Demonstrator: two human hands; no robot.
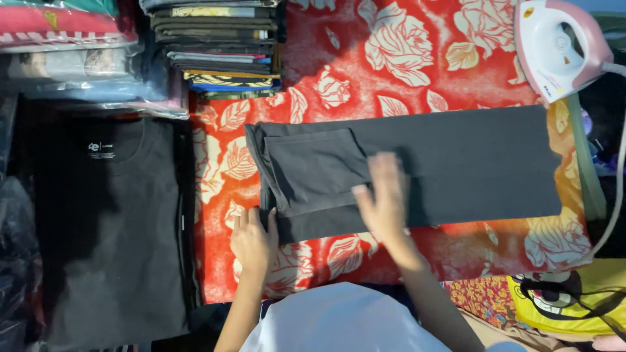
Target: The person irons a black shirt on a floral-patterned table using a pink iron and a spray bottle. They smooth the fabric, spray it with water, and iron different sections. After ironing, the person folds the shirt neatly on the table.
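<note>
Surface: red flowered cloth (pixel 404 58) under our work.
Garment: dark folded shirt (pixel 456 163) lies flat across the cloth's middle.
Left hand (pixel 253 238): fingers together, pressing the shirt's near left corner.
Right hand (pixel 385 195): blurred, fingers loosely spread on the fold.
Care: we judge edges need squaring, iron (pixel 559 49) well apart.

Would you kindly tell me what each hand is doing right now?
Left hand: open, fingers on the folded dark grey cotton garment's near edge.
Right hand: open, flat on it.

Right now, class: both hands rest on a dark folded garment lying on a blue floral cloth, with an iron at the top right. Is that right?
Not quite. The head view shows the cloth is red floral, not blue. Left hand and right hand rest on the dark folded garment; the iron sits top right.
</note>
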